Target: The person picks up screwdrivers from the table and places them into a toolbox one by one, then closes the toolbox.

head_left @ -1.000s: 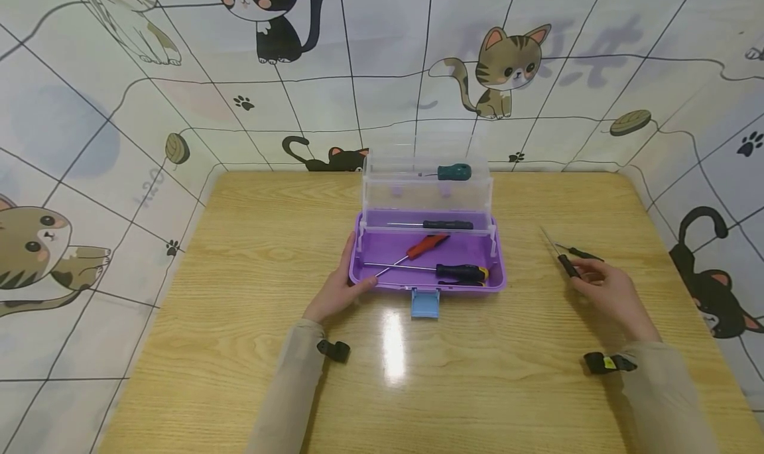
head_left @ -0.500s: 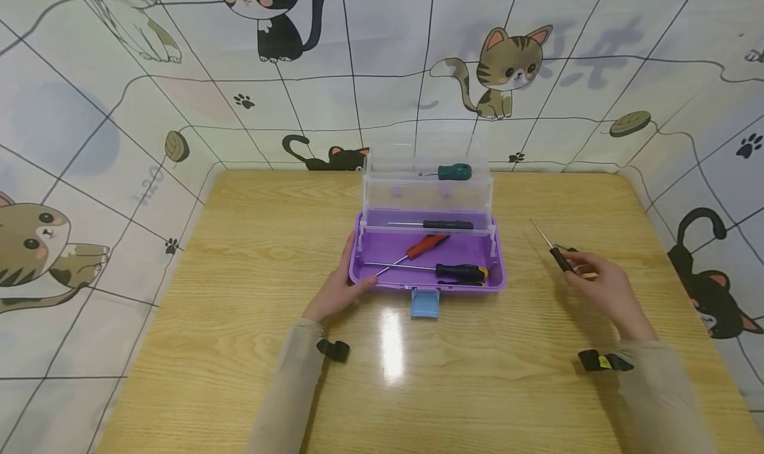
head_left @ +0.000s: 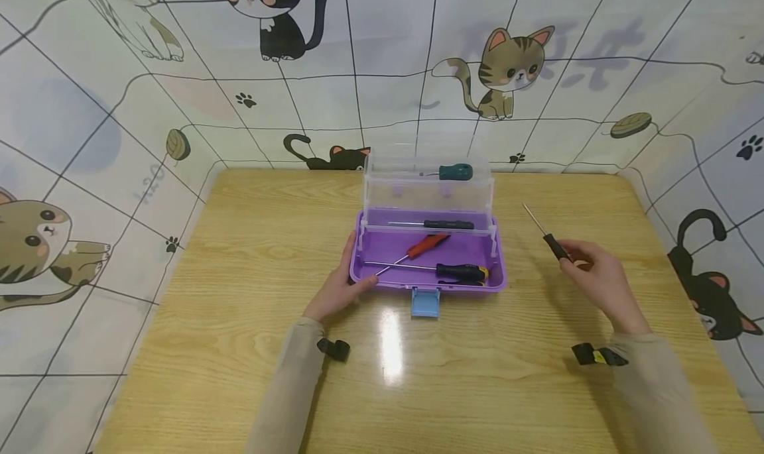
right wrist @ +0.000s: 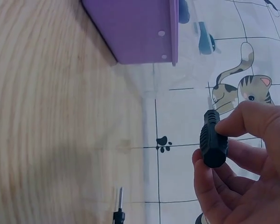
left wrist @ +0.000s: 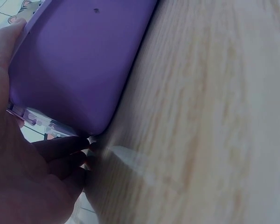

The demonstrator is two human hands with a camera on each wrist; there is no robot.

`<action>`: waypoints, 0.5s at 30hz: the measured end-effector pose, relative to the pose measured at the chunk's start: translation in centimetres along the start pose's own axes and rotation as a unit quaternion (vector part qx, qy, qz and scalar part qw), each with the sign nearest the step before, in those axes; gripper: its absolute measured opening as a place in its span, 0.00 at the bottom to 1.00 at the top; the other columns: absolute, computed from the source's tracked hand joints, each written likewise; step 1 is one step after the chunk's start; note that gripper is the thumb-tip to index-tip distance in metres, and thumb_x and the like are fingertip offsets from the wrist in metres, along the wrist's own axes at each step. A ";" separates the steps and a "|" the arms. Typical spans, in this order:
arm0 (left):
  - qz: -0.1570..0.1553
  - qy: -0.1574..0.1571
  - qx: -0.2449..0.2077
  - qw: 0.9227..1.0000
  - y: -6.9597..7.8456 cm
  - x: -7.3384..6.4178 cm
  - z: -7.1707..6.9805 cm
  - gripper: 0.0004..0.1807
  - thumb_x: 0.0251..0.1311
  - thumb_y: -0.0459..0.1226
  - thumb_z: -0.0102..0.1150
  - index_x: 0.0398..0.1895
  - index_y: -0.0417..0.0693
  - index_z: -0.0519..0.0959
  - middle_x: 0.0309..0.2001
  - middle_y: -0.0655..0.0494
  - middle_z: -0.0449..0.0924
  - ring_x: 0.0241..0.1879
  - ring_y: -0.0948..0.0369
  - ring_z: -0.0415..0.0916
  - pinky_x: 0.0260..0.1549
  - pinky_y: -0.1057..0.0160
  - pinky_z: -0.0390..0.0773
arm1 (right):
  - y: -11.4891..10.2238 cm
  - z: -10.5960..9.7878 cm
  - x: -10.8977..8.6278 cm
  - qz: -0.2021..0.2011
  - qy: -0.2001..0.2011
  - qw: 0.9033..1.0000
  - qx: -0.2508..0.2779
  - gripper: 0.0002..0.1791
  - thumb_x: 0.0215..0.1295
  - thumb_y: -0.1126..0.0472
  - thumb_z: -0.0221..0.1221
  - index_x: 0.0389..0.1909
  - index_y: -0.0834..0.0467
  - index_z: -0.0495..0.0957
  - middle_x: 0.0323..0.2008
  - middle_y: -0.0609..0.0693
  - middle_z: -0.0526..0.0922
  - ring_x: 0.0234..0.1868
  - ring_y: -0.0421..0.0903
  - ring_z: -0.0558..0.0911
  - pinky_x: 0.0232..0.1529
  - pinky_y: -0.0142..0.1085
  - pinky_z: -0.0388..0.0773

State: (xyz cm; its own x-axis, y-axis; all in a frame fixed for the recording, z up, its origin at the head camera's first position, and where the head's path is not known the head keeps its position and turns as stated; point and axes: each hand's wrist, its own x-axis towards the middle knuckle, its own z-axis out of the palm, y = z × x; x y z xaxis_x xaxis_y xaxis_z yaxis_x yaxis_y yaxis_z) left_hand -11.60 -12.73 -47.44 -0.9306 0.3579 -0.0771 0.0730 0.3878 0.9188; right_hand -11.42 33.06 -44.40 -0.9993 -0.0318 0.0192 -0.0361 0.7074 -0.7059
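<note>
Place: tabletop nook, booth-like, probably staged for recording; building type can't tell
Walls [head_left: 388,96]: pale printed covering, gridded, closing in back, left and right
Cat prints [head_left: 498,96]: cartoon, plus paw prints [head_left: 245,100]; homey, child's-room look
Surface [head_left: 477,388]: light wood-grain, glossy, reflects a bright light
Wrist cameras [head_left: 334,350]: one per arm, recording-rig sign
Toolbox [head_left: 388,245]: purple, portable, screwdrivers [head_left: 462,272] inside; only workshop-like sign

Head view: bright, diffuse light; a white glare streak lies on the wooden tabletop [head_left: 227,268], soft shadows edge the left sleeve [head_left: 289,388] and right sleeve [head_left: 662,388], and the transparent lid [head_left: 430,195] fades into the pale backdrop [head_left: 388,96]. Left wrist view: dimmer; left hand [left wrist: 28,177] shaded, wood grain blurred rightward. Right wrist view: muted and soft, a blurred shadow darkening the tabletop.
</note>
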 end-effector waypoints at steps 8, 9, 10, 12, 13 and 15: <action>0.009 0.010 -0.002 1.000 -2.4 0.7 0.3 0.55 0.63 0.41 0.62 0.77 0.59 0.29 0.75 0.43 0.40 0.68 0.41 0.53 0.66 0.46 0.53 | -1.8 0.2 0.4 -0.008 0.014 1.000 0.026 0.21 0.69 0.61 0.56 0.61 0.65 0.74 0.46 0.58 0.77 0.35 0.34 0.75 0.29 0.25 0.72; 0.008 0.012 -0.001 1.000 -3.0 0.9 0.4 0.55 0.63 0.43 0.63 0.77 0.62 0.29 0.76 0.44 0.40 0.68 0.41 0.53 0.66 0.46 0.53 | -2.0 0.4 0.5 -0.013 0.018 0.999 0.031 0.21 0.69 0.62 0.56 0.60 0.65 0.74 0.45 0.57 0.77 0.36 0.34 0.75 0.30 0.23 0.72; 0.008 0.013 -0.001 1.000 -3.7 1.1 0.5 0.56 0.62 0.44 0.63 0.77 0.64 0.29 0.76 0.46 0.40 0.69 0.42 0.54 0.66 0.46 0.53 | -2.1 0.6 0.6 -0.019 0.023 0.999 0.036 0.20 0.69 0.62 0.57 0.59 0.66 0.75 0.45 0.56 0.77 0.36 0.34 0.75 0.32 0.22 0.72; 0.006 0.015 -0.004 1.000 -4.4 1.2 0.6 0.56 0.61 0.46 0.64 0.76 0.70 0.28 0.76 0.48 0.39 0.69 0.43 0.53 0.66 0.47 0.53 | -2.3 1.0 0.7 -0.028 0.028 0.998 0.045 0.20 0.68 0.64 0.57 0.59 0.66 0.75 0.45 0.55 0.78 0.37 0.33 0.76 0.32 0.21 0.72; 0.004 0.015 -0.004 1.000 -4.4 1.3 0.7 0.56 0.61 0.47 0.64 0.76 0.72 0.28 0.76 0.48 0.39 0.69 0.44 0.53 0.67 0.47 0.53 | -2.4 1.2 0.8 -0.032 0.030 0.998 0.048 0.19 0.68 0.64 0.57 0.58 0.66 0.76 0.45 0.56 0.78 0.37 0.34 0.76 0.32 0.21 0.72; 0.004 0.015 -0.006 1.000 -4.5 1.3 0.7 0.56 0.61 0.49 0.64 0.76 0.72 0.29 0.76 0.48 0.39 0.69 0.44 0.53 0.66 0.47 0.53 | -2.7 1.5 1.0 -0.039 0.033 0.997 0.050 0.19 0.67 0.66 0.58 0.58 0.66 0.76 0.46 0.56 0.78 0.37 0.33 0.76 0.32 0.21 0.73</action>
State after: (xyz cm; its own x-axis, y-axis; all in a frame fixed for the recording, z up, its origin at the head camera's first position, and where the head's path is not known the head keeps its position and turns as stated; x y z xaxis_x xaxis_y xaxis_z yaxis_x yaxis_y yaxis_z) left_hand -12.88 -13.38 -51.92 -0.9406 0.3347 -0.0581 0.0763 0.3748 0.9240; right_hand -12.27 30.05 -43.50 -0.9919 -0.0354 0.1218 -0.1167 0.6297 -0.7680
